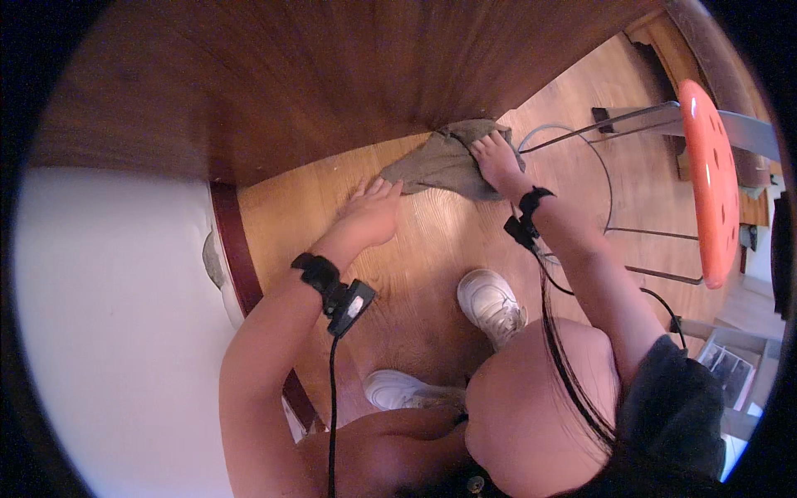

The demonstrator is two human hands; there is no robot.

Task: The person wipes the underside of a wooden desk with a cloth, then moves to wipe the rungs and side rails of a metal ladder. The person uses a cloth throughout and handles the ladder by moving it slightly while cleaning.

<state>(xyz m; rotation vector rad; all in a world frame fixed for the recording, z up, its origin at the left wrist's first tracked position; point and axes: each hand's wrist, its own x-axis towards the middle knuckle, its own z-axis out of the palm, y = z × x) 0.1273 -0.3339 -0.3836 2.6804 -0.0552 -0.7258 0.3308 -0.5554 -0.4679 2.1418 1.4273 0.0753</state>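
A crumpled grey-brown cloth (440, 163) lies on the wooden floor, against the foot of a dark brown wooden panel. My right hand (498, 166) presses down on its right end, fingers bent over the fabric. Beside the cloth's left corner, my left hand (374, 214) rests low on the floor with its fingers stretched out, the fingertips touching or nearly touching the fabric. What lies under the cloth and under my palms is hidden.
The dark wooden panel (332, 75) rises ahead. A white wall (116, 315) with a dark red baseboard (228, 241) stands at left. To the right is an orange-topped stool (708, 183) with thin metal legs. My white shoes (488, 303) are on the floor (415, 249).
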